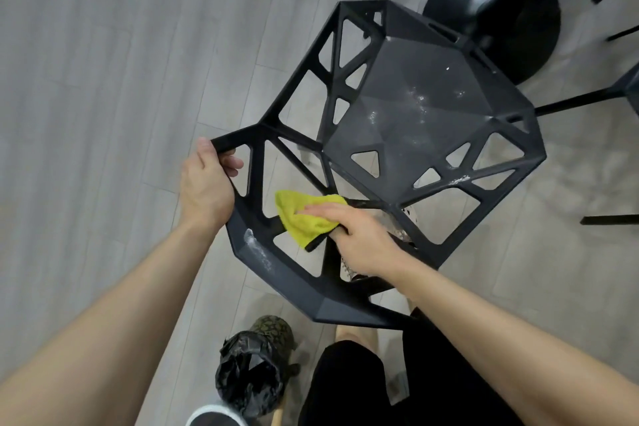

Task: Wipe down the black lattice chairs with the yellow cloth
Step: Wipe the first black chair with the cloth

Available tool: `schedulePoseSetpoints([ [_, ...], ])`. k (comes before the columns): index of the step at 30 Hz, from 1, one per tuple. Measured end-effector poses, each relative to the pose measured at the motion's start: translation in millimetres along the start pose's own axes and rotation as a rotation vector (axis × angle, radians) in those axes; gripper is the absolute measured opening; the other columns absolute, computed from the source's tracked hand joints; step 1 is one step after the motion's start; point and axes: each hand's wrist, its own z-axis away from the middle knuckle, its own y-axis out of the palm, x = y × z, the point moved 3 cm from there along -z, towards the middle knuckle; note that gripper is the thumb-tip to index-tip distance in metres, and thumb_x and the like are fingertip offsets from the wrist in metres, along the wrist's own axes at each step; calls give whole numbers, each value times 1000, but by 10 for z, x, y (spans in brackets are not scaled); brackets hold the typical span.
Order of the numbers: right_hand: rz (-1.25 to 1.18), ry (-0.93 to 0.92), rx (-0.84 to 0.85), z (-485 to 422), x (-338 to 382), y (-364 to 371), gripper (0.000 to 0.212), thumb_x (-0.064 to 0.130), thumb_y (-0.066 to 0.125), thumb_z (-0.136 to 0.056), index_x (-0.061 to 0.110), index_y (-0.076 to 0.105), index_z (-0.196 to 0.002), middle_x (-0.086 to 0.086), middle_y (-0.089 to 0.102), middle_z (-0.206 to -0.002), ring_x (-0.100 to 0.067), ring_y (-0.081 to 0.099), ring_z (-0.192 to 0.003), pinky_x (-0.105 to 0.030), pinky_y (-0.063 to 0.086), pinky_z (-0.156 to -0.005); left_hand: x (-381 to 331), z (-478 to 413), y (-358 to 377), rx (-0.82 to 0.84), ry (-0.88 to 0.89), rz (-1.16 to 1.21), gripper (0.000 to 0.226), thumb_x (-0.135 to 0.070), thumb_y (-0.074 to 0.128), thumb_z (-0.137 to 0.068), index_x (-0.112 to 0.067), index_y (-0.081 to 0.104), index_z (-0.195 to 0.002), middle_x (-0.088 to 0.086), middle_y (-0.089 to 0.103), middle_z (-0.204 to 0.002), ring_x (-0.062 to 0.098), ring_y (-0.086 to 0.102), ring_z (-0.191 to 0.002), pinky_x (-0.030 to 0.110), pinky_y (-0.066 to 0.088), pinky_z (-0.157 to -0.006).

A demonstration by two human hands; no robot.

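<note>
A black lattice chair [425, 104] stands right in front of me, its backrest nearest me and its seat dotted with white dust. My left hand [207, 180] grips the left corner bar of the backrest. My right hand [352, 235] holds the yellow cloth [304, 218] against a lattice strut of the backrest, fingers laid over the cloth and the thumb under it. A white smear shows on the backrest rim [257, 252] below the cloth.
A small bin lined with a black bag [247, 377] stands on the grey wood floor by my feet. A round black table base [498, 17] and thin black legs of other furniture [584, 100] stand beyond and right of the chair.
</note>
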Motion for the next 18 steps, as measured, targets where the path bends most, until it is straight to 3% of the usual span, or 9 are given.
schedulePoseSetpoints([
  [3,-140,-180,93,173,267,143,84,-26,41,-81,31,72,-135,12,61,-150,-3,45,-147,-32,34,-125,3,-9,-12,15,-8,12,60,-48,21,-112,-21,75,-103,1,78,-86,19,69,-79,59,59,-94],
  [8,-34,-41,10,312,56,29,81,-22,44,-89,39,70,-137,24,54,-151,12,39,-145,-33,34,-125,-30,26,-6,16,-37,27,62,-52,20,-109,-28,76,-99,-4,79,-82,16,69,-77,58,59,-97],
  [13,-179,-158,82,207,595,217,87,-25,39,-82,33,69,-139,16,56,-154,2,38,-150,-28,28,-127,-5,24,-29,76,-96,59,64,-61,19,-101,-30,75,-97,-5,79,-87,21,71,-87,60,56,-101],
  [18,-104,-179,114,498,429,20,84,-23,42,-88,37,67,-141,23,54,-153,0,42,-148,-37,34,-126,28,-15,-25,153,-143,39,70,-62,16,-107,-31,76,-89,-3,78,-90,26,71,-98,52,55,-101],
])
